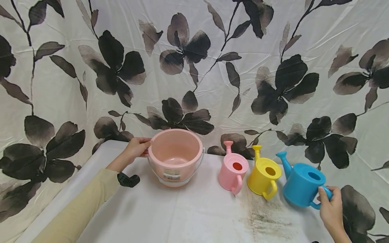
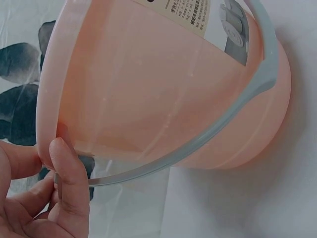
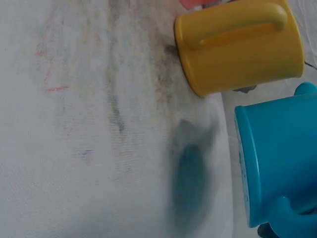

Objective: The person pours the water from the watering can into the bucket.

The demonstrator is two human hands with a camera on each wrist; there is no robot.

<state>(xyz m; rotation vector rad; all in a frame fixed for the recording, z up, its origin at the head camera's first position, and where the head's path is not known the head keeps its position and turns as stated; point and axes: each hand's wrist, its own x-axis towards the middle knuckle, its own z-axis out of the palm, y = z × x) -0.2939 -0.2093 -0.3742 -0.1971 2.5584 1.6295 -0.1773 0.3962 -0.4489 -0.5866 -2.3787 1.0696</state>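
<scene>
A pink bucket (image 1: pixel 175 168) with a grey-white handle (image 2: pixel 198 141) and a label stands upright on the white table. My left hand (image 1: pixel 138 147) pinches its rim at the left side, thumb and fingers at the edge in the left wrist view. At the far right, my right hand (image 1: pixel 331 206) grips the handle of a blue watering can (image 1: pixel 304 185). In the right wrist view the blue can's base hangs apart from its shadow on the table; the hand itself is not visible there. A yellow watering can (image 1: pixel 263 177) stands left of the blue one.
Left of the yellow can stands a pink watering can (image 1: pixel 232 172), right of the bucket. The white table (image 1: pixel 170 219) has dark stains (image 1: pixel 267 219) in front of the yellow can. A floral cloth (image 1: pixel 218 98) hangs behind the table.
</scene>
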